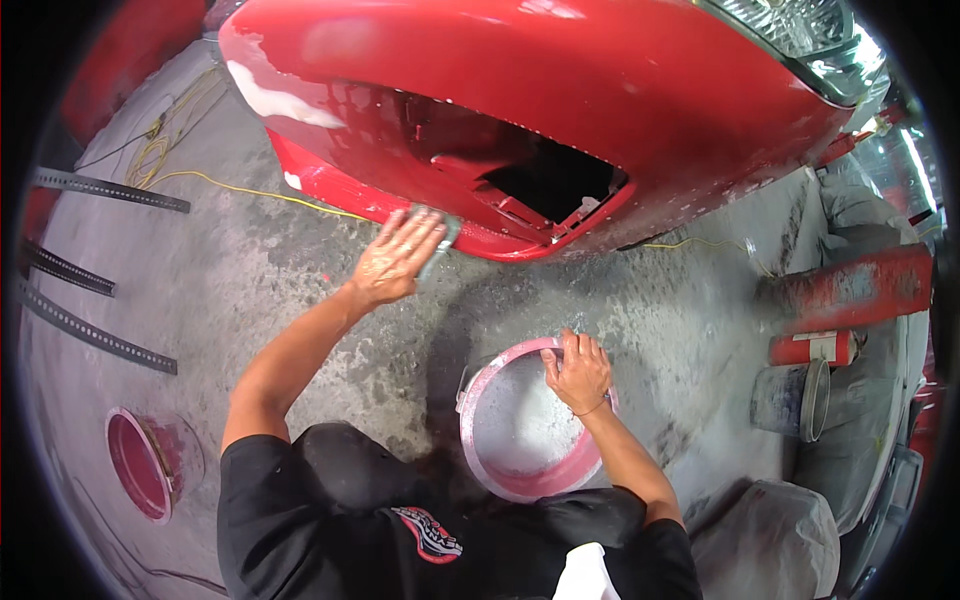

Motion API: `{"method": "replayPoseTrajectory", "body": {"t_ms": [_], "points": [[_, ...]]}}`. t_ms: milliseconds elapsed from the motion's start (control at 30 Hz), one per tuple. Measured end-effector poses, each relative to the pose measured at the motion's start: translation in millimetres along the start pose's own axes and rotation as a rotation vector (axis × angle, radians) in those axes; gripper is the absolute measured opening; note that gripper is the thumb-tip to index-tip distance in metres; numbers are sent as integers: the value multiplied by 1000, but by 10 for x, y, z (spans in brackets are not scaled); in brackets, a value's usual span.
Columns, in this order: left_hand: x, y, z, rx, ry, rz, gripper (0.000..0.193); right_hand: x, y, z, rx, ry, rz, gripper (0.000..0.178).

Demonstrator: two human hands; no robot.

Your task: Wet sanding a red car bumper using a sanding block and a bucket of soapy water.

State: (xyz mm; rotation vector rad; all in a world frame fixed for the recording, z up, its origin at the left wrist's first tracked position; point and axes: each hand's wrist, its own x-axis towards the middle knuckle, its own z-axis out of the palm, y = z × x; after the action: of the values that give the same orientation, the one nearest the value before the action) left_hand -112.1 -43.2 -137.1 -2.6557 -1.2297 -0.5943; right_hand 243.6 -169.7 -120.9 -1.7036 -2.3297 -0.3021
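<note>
My left hand (393,258) presses a grey-green sheet of sandpaper (440,246) against the lower lip of a red car bumper (480,80). Its fingers lie close together over the sheet, so only the sheet's edge shows. Pale filler or bare patches mark the bumper's left end, and a dark opening gapes in its lower middle. My right hand (582,374) grips the far right rim of a pinkish bucket (484,376), which stands upright in front of me. Cloudy whitish liquid (530,412) fills part of this bucket.
Another pink-rimmed bucket (140,465) lies tipped at the left. Perforated dark metal strips (100,325) reach in from the left. A yellow cord (240,188) runs over the concrete floor under the bumper. At the right are a red canister (815,348), a dirty bucket (790,400) and covered objects.
</note>
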Motion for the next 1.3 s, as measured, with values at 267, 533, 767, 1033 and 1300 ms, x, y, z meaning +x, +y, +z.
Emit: {"method": "replayPoseTrajectory", "body": {"t_ms": [267,533,767,1033,1300], "points": [[561,738,146,-147,56,127,81,29,-27,-2,-23,-30,-12,47],[88,132,-127,-22,-101,-39,81,-11,-41,-44,-1,-31,-2,46],[-197,-176,-492,-84,-15,-238,70,15,-21,-79,52,-42,-14,47],[574,1747,-811,-457,-1064,504,49,-11,38,-78,159,-84,2,44],[615,2978,-865,10,-1080,479,45,-123,76,-123,147,-103,73,42]]}}
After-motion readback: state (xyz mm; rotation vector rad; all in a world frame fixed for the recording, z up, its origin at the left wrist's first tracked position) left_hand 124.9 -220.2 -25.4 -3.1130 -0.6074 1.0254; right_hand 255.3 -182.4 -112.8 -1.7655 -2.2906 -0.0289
